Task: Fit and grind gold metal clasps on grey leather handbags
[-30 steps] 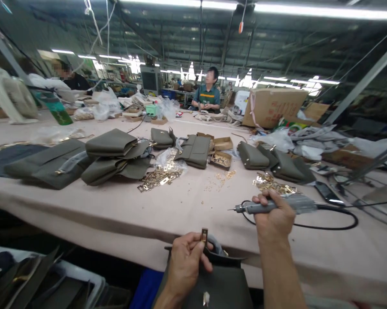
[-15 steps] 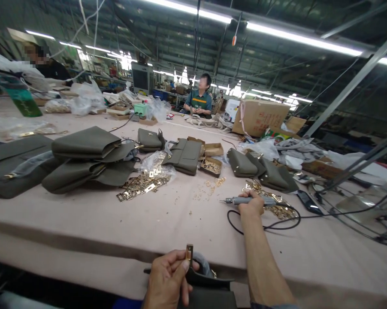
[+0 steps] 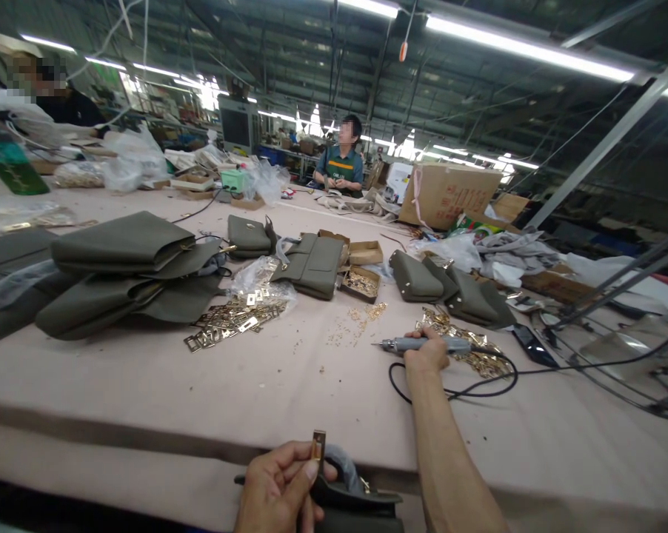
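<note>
On a pink surface (image 3: 145,392), one cardboard box (image 3: 363,283) of two holds gold fittings, two olive bags (image 3: 417,277) just beside it. The right hand (image 3: 427,355) is clenched round a corded screwdriver (image 3: 423,344) lying there; the left hand (image 3: 278,488) pinches one gold clasp (image 3: 318,446) at the near edge

On the pink table (image 3: 145,385) we see olive bags (image 3: 123,259) stacked at the left, a heap of brass plates (image 3: 223,326) just beside them; further back a folded bag (image 3: 312,263) lies near a small cardboard tray (image 3: 361,282) of fittings; beyond, we make out a large carton (image 3: 448,194) and a seated person in green (image 3: 341,164).
</note>
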Motion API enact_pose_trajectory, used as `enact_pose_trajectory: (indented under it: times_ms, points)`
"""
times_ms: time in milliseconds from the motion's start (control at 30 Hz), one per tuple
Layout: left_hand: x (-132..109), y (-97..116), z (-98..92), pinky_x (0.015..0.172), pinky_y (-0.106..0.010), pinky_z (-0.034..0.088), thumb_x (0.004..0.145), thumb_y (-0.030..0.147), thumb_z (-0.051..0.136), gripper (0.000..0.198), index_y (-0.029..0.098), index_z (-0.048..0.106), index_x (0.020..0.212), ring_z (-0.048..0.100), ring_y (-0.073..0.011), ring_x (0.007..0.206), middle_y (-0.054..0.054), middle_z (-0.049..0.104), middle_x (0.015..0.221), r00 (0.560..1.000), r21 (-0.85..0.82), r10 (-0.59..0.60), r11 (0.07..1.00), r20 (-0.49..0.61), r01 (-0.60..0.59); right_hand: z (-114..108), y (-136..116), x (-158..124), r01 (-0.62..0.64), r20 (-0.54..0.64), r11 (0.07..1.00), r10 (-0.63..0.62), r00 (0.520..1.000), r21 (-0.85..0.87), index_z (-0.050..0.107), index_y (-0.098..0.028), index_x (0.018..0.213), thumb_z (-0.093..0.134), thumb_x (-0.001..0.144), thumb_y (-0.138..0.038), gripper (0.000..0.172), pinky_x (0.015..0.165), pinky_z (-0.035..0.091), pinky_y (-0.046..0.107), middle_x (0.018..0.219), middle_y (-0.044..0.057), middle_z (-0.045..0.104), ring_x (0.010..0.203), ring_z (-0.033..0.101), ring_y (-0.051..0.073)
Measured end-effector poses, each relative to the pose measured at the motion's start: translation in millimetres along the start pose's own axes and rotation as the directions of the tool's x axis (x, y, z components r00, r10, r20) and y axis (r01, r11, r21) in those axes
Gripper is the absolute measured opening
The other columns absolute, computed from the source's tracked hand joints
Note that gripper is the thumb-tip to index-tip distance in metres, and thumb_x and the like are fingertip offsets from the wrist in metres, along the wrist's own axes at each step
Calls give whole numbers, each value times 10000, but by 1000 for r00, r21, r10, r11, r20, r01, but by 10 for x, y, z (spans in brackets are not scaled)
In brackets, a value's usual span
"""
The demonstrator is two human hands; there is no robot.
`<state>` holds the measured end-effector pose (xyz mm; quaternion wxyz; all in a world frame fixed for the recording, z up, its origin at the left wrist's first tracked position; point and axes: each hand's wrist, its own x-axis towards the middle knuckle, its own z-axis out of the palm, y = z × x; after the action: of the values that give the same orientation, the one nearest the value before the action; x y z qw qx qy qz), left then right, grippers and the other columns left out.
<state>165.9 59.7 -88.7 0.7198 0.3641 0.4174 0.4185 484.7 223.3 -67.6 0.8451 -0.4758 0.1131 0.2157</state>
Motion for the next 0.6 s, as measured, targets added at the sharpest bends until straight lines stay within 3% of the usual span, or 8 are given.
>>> enact_pose_trajectory:
  times_ms: [600]
  points:
    - [-8, 20, 7, 482, -221, 537, 779, 647, 840, 552, 114, 784, 912, 550, -69, 310, -141, 795, 914, 1000, 9, 2, 1000, 12, -2, -47, -82, -35, -34, 14, 998, 34, 999, 49, 443, -179, 793, 678, 927, -82, 286, 500, 494, 183, 744, -51, 542, 544, 495, 72]
